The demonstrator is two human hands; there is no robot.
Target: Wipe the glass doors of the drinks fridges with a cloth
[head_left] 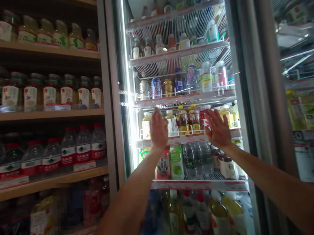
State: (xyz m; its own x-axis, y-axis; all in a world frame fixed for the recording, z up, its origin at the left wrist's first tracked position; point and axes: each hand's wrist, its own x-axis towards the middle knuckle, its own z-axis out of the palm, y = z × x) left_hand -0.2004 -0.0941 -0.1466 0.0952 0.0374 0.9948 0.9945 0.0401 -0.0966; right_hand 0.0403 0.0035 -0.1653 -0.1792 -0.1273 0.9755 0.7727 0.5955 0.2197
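Observation:
Both my arms reach forward toward a lit drinks fridge full of bottles and cans. My left hand (159, 128) is raised upright with its fingers stretched out, holding nothing, in front of a pale-labelled bottle (171, 122). My right hand (218, 128) has its fingers spread and holds nothing; behind it is a bottle with a red label (205, 112). Between the hands stand brown tea bottles with yellow caps (182, 118). Whether either hand touches the glass door or a shelf edge (189, 138), I cannot tell.
Wooden shelves (47, 115) on the left hold several jars and red-capped water bottles (77, 145). A metal door frame (262, 92) stands on the right, with more drinks behind it. Green cartons (176, 161) and water bottles (197, 159) fill the lower fridge shelf.

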